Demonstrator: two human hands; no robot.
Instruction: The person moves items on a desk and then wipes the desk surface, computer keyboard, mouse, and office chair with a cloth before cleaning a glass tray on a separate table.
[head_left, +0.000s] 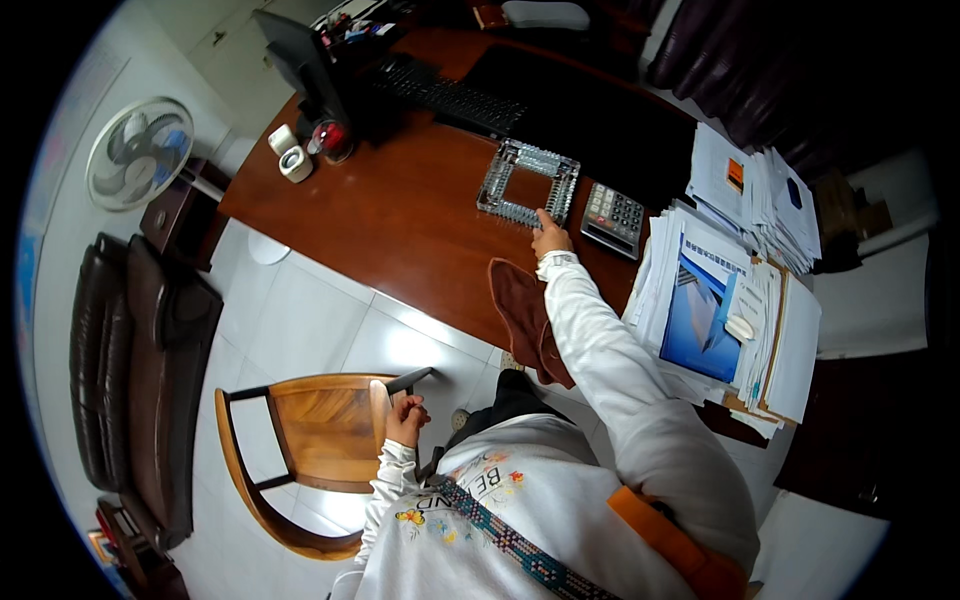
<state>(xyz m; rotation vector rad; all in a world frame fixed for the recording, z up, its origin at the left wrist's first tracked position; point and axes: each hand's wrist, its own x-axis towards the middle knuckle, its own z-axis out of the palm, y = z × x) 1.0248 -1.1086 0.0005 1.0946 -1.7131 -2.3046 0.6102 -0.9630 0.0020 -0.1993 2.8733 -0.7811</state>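
My right hand (553, 237) reaches over the wooden desk (420, 225), its index finger at the near corner of a square, ribbed clear-glass ashtray (491, 187). Whether the fingers grip the glass I cannot tell. A grey calculator (613, 217) lies just right of the ashtray. Below this hand, a reddish-brown cloth (517, 300) hangs over the desk's near edge, partly hidden by the sleeve. My left hand (407, 420) hangs low at my side in front of a wooden chair (322, 427), fingers loosely curled, with no object visible in it.
Stacks of papers and folders (705, 300) cover the desk's right end. A monitor (300, 67), a keyboard (457, 94), a red round object (331, 140) and a small white open case (294, 161) stand farther off. A fan (139, 154) and a dark leather sofa (135, 390) are at left.
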